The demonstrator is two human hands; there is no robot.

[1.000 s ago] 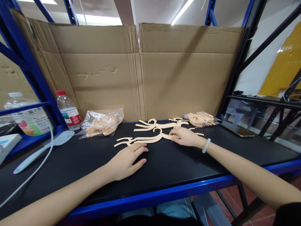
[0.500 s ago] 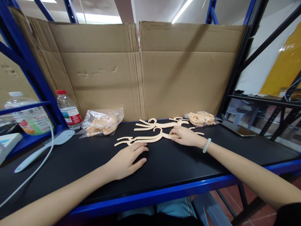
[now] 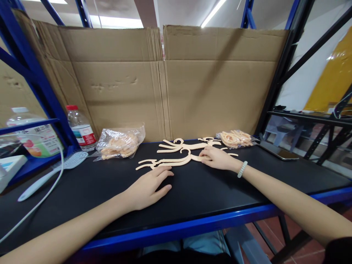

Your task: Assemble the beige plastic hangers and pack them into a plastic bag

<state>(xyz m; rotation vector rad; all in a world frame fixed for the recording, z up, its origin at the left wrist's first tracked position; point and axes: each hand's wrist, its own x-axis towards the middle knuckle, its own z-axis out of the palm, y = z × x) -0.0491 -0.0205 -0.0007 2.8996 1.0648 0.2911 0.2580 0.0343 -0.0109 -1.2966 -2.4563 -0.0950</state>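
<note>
One hanger (image 3: 187, 159), left hand (image 3: 148, 187) open, right hand (image 3: 218, 158) gripping

From my feed, the left forearm slants in from the lower left, palm down, fingers loosely extended and thumb spread apart, beside the hanger's left end; I can't tell whether the fingertips touch it. On my other side the right forearm angles in, fingers bent and closed on the hanger's right arm. The hanger lies on the black tabletop (image 3: 203, 194), nearer me than a second hanger (image 3: 191, 146).

A red-capped bottle (image 3: 82, 130) stands near a pale blue hairbrush (image 3: 72, 162) — a phone (image 3: 279, 151) lies at right — brown cardboard (image 3: 217, 88) behind the tabletop (image 3: 209, 194).
</note>
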